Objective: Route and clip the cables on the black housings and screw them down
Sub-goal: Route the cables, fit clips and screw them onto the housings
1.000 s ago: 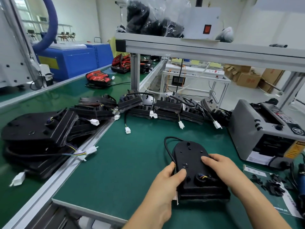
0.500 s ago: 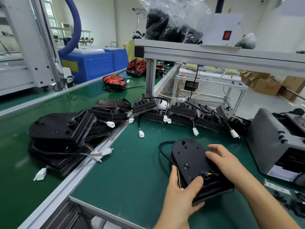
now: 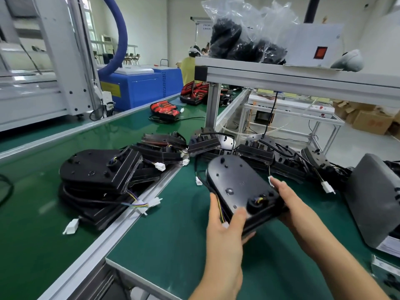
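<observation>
Now, holding the black housing (image 3: pixel 236 182) up off the green tabletop (image 3: pixel 164 239) with both hands, mid-scene, rounded end tipped up and away. Gripping the near left corner with the left hand (image 3: pixel 225 228), thumb flat on top, fingers curled underneath. Clasping the right edge from the side with the right hand (image 3: pixel 289 202). Matte moulded plastic, smooth-faced, dotted with small holes. Round rubber grommet (image 3: pixel 253 206) by the squared near end, with coloured wires poking out. Thin black cable (image 3: pixel 208 187) curving off the left side. White connector (image 3: pixel 198 181) lying on the mat just left of it. Tight on the far side, with a row of more housings (image 3: pixel 255 151) just beyond. Hemmed in on the right by a grey machine (image 3: pixel 372 202), and on the left by an aluminium rail (image 3: pixel 129 215) with a stack of housings (image 3: pixel 97 169) past it. Bare green mat near and left of the hands.
</observation>
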Tool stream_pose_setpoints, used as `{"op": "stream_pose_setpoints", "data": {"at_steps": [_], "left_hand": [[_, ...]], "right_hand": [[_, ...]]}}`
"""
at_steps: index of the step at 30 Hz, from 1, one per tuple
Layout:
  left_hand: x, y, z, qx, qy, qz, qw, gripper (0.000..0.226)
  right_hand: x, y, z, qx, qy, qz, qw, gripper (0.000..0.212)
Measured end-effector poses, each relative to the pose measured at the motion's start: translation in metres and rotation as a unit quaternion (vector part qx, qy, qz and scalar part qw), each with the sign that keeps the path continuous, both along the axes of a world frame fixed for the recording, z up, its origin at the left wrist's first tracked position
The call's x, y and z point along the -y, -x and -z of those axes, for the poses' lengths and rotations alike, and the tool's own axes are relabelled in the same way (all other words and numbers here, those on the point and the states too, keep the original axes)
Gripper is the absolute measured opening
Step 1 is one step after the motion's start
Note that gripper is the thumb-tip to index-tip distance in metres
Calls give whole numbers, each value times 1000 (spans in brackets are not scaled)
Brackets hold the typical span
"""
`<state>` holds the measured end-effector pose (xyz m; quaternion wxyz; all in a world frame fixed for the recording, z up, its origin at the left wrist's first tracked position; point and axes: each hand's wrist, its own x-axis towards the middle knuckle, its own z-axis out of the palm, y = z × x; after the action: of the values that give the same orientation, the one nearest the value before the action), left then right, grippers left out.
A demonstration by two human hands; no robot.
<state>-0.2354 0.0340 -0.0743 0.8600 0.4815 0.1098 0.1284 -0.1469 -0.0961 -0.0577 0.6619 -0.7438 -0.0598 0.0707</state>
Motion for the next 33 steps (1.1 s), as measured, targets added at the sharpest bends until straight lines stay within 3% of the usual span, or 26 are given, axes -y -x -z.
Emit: {"op": "stream_pose_setpoints", "data": {"at_steps": [2,5,9,10,13,21,33], "left_hand": [[-15,-13,-8,31,-16,-41,999,65],[-43,-36,-22,59,-34,-106,992,69],[-93,-67,-47,64,-53,-192,978,74],[-106,-74,-53,61,-48,-213,974,74],[-144,-91,-65,25,-58,-264,963,76],[-183,-133,-75,-97,-5,-328,940,79],[-221,-139,-73,-157,-11,-387,909,72]], "right_hand": [[-18,2,-7,39,-25,-22,999,53],[-45,3,-18,72,-28,-46,996,44],[-65,7,-11,55,-15,-77,995,66],[-67,10,-3,47,-2,-86,995,61],[-69,18,23,18,47,-107,993,45],[-63,26,53,49,134,-97,985,40],[-59,22,61,63,124,-81,987,30]]}}
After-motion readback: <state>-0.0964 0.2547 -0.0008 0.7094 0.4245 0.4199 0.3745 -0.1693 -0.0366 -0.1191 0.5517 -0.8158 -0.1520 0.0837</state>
